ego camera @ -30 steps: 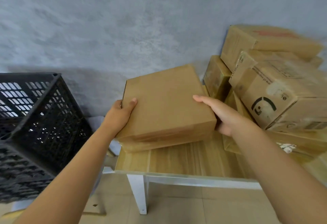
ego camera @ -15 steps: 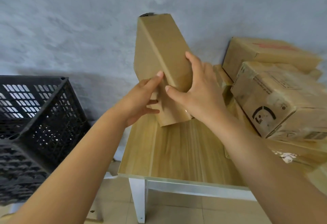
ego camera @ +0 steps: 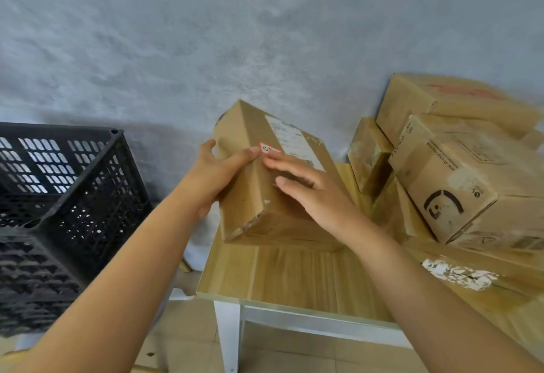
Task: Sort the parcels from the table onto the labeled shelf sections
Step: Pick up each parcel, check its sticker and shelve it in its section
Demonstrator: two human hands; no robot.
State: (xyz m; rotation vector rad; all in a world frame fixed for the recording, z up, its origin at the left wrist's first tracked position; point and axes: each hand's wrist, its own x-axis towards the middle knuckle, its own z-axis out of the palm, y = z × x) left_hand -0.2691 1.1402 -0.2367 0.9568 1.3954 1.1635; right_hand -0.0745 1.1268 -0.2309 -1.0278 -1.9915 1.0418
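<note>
**Reading the label before you sort**

You are tilting the parcel on the desk, its label facing you. Your left hand is gripping its side; your right hand is resting flat. I'd keep fingers clear of the print.

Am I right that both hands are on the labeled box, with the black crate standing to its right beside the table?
Not quite: the head view shows the crate to the left of the box, not the right. Both the left hand and right hand are on it.
</note>
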